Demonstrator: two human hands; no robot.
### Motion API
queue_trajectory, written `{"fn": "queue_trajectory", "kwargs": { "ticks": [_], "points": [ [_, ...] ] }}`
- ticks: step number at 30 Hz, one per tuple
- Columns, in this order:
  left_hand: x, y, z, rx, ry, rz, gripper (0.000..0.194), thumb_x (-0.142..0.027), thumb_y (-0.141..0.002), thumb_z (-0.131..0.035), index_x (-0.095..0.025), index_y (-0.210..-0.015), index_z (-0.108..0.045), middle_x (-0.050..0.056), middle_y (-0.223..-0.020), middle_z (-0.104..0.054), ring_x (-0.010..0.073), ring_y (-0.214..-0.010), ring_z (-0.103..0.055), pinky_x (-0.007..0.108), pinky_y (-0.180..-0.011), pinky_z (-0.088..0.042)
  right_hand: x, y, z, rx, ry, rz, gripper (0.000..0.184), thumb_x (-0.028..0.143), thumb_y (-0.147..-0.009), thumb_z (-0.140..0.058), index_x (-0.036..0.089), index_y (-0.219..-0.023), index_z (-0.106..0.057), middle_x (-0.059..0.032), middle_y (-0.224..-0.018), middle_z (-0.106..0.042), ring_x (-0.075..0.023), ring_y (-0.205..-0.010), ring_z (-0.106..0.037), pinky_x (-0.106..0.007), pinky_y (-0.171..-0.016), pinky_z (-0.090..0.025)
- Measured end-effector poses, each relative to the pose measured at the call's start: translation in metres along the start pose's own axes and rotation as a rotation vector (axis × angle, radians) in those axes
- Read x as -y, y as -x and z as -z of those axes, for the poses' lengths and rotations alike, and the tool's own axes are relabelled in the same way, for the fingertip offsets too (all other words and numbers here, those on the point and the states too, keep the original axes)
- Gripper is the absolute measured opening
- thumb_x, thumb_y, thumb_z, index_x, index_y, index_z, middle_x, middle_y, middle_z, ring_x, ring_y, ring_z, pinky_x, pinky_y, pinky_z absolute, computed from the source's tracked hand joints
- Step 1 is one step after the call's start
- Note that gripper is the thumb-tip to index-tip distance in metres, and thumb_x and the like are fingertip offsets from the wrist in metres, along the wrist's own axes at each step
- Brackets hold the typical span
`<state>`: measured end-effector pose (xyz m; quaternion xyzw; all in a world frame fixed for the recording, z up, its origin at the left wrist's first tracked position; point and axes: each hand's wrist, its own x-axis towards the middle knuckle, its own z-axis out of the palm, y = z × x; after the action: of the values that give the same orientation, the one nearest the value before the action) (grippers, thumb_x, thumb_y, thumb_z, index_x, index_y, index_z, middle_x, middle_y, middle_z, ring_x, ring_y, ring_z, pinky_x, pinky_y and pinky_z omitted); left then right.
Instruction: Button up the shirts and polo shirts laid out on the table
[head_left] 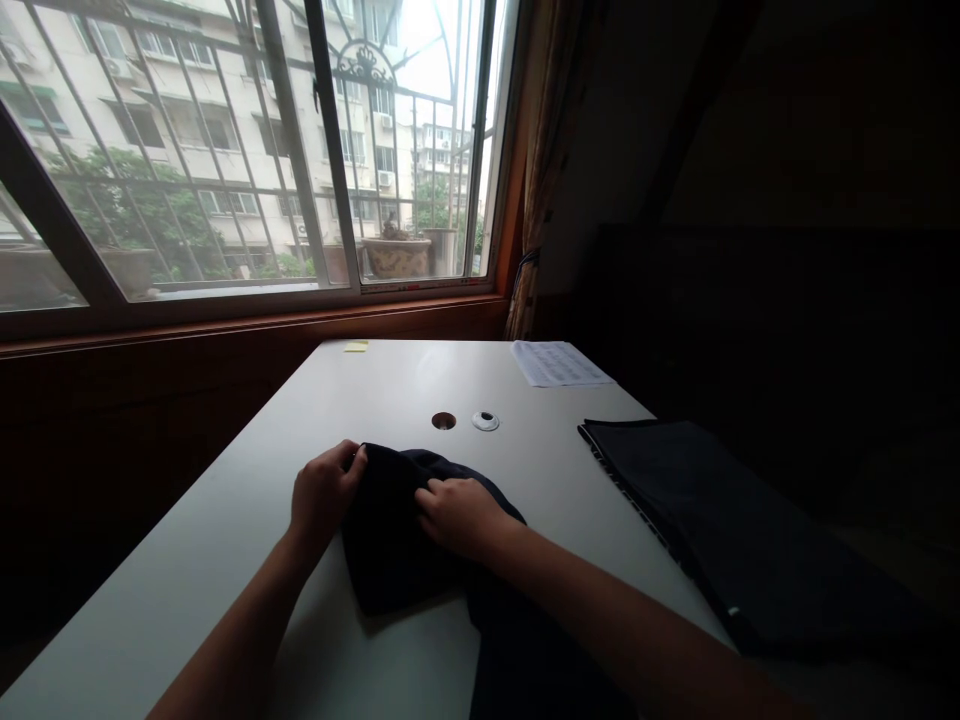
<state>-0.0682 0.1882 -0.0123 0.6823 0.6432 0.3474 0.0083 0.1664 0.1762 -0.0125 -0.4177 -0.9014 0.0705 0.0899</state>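
Note:
A dark navy garment lies bunched on the white table, its lower part running toward me under my right forearm. Thumb and fingers of my left hand pinch its upper left corner, lifted a little off the tabletop. Closer to the middle, my right hand grips a fold of the same cloth with curled fingers. The garment's exact kind is hard to make out in the dim light.
A folded dark cloth stack lies along the right edge. Printed sheets and a yellow sticky note rest at the far side. A cable hole and its round cover sit mid-table. Behind stands a barred window.

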Motion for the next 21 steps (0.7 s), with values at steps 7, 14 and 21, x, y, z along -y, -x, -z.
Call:
{"fn": "queue_trajectory", "kwargs": {
  "ticks": [7,14,21],
  "points": [
    [-0.015,0.016,-0.011,-0.224,0.023,-0.427,0.017,-0.025,-0.093,-0.055,-0.022,-0.106,-0.065,0.01,-0.105,-0.059,0.027,-0.101,-0.051,0.04,-0.087,-0.048,-0.068,-0.009,0.029,-0.314,-0.427,-0.245,0.016,0.025,-0.09,-0.054,0.019,-0.096,-0.067,-0.0043,-0.093,-0.071,-0.0194,-0.085,-0.064,-0.029,-0.078,-0.047],
    [-0.063,0.045,-0.019,0.31,0.053,-0.829,0.032,-0.043,-0.092,-0.06,-0.027,-0.119,-0.063,0.009,-0.109,-0.063,0.0263,-0.099,-0.055,0.045,-0.089,-0.045,-0.132,-0.01,0.046,-0.455,-0.674,-0.442,0.033,0.029,-0.088,-0.046,0.015,-0.107,-0.068,-0.0049,-0.093,-0.075,-0.0176,-0.077,-0.067,-0.027,-0.069,-0.054],
    [-0.055,0.05,-0.036,0.469,0.014,-0.752,0.059,-0.035,-0.085,-0.07,-0.033,-0.139,-0.049,0.008,-0.133,-0.057,0.0311,-0.115,-0.052,0.047,-0.094,-0.046,-0.191,0.009,0.053,-0.492,-0.567,-0.692,0.028,0.029,-0.086,-0.05,0.014,-0.098,-0.07,-0.0084,-0.095,-0.075,-0.0211,-0.086,-0.069,-0.028,-0.074,-0.054]
  ]
}}
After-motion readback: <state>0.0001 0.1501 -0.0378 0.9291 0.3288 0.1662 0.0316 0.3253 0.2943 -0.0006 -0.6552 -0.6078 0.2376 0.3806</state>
